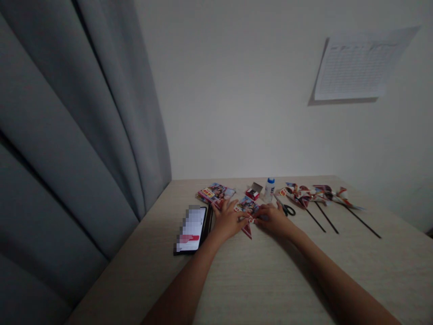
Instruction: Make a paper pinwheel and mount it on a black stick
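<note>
A colourful printed paper (248,204) lies folded on the table between my hands, with a red triangular corner pointing towards me. My left hand (229,221) rests palm down at its left side, some fingers spread and the tips nearest the middle pinching the paper. From the right, my right hand (273,218) presses and grips the same paper with bent fingers and thumb. The two sets of fingertips almost meet at its centre. Part of the paper is hidden under them.
Beyond my hands are a stack of printed sheets (214,193), a small open red box (253,193) and a blue-capped bottle (269,189). Scissors (289,210) lie by my right hand. Paper pinwheel-like shapes (302,195) on dark sticks lie right; a phone (191,232) lies left.
</note>
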The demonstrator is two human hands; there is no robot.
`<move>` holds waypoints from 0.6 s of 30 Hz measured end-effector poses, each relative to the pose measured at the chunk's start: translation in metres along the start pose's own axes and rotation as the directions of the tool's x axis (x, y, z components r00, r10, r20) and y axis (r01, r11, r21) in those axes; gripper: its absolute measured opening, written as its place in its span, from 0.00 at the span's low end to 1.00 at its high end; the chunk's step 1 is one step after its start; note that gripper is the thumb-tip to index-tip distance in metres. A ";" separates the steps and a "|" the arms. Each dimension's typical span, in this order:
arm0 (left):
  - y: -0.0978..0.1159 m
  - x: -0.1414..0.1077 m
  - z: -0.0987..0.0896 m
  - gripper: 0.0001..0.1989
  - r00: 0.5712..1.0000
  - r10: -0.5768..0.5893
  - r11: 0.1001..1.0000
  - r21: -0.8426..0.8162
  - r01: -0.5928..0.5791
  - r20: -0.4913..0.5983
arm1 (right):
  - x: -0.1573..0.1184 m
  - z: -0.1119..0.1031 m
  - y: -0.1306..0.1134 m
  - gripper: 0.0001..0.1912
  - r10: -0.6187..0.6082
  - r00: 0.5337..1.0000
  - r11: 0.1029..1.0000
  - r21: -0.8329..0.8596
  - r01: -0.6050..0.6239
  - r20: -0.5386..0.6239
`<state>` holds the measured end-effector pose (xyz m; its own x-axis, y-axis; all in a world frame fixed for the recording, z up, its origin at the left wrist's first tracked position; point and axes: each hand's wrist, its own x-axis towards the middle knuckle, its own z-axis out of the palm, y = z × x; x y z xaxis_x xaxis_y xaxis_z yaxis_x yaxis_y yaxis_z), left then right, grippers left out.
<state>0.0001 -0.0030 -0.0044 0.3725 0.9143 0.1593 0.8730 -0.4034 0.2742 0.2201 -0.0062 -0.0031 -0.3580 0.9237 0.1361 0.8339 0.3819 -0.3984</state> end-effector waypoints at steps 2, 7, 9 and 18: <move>0.000 0.000 0.002 0.14 1.000 -0.001 1.000 -0.026 0.001 -0.004 | 0.000 0.000 -0.001 0.12 -0.002 1.000 1.000 0.001 0.002 -0.001; 0.002 0.000 0.006 0.14 0.999 -0.036 0.997 -0.069 0.034 -0.019 | 0.000 0.000 -0.001 0.12 0.003 1.000 1.000 0.008 -0.003 0.007; 0.003 0.000 0.006 0.13 0.998 -0.049 0.996 -0.081 0.046 -0.031 | 0.000 0.000 -0.001 0.12 0.007 1.000 1.000 0.016 -0.007 0.013; 0.003 0.002 0.008 0.13 0.996 -0.063 0.993 -0.102 0.056 -0.066 | 0.001 0.001 0.001 0.12 0.010 1.000 1.000 0.010 -0.010 0.010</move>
<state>0.0057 -0.0024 -0.0108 0.2953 0.9333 0.2043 0.8556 -0.3535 0.3781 0.2200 -0.0054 -0.0040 -0.3543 0.9270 0.1229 0.8330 0.3726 -0.4090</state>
